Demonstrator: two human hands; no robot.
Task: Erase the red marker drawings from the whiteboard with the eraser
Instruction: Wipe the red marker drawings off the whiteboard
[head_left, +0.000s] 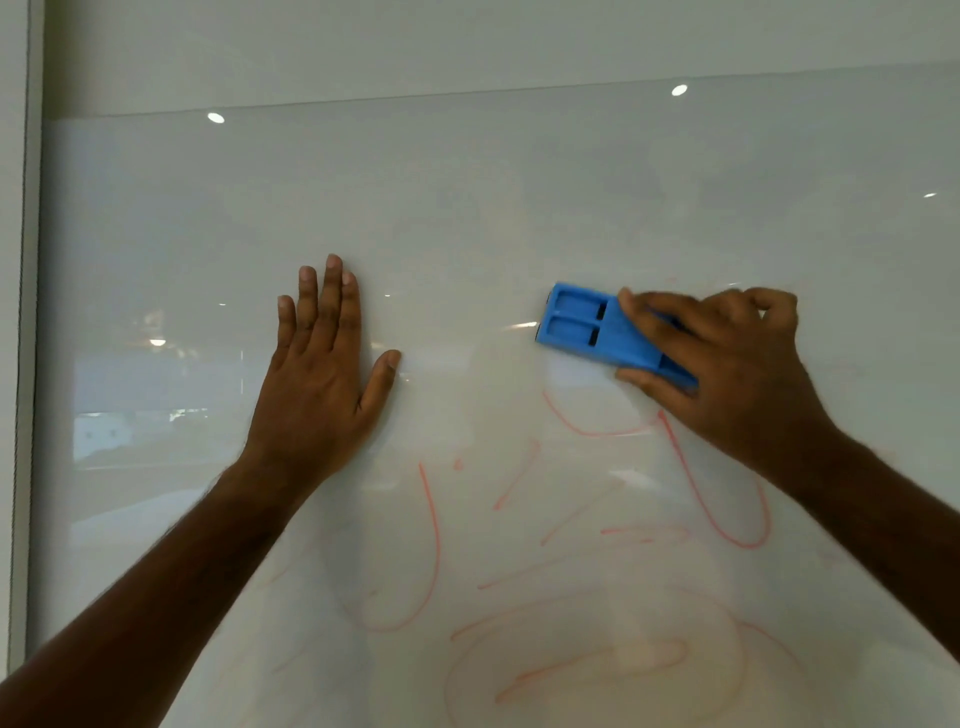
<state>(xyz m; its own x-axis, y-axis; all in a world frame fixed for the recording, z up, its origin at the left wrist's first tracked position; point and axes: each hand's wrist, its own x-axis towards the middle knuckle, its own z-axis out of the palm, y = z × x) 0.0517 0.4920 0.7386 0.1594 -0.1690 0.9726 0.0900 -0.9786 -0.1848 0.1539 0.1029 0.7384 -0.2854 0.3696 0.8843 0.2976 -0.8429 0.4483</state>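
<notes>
A glossy whiteboard (467, 208) fills the view. Red marker drawings (691, 478) spread over its lower half, partly smeared and faint, with loops and strokes below both hands. My right hand (727, 364) grips a blue eraser (587, 330) and presses it flat on the board, just above the top red strokes. My left hand (322, 364) lies flat on the board to the left, fingers spread and pointing up, holding nothing. The board's upper half shows no red marks.
The whiteboard's top edge (467, 96) runs across the upper view, with plain wall above. A vertical frame edge (23, 312) stands at the far left. Ceiling lights (215, 117) reflect in the glossy surface.
</notes>
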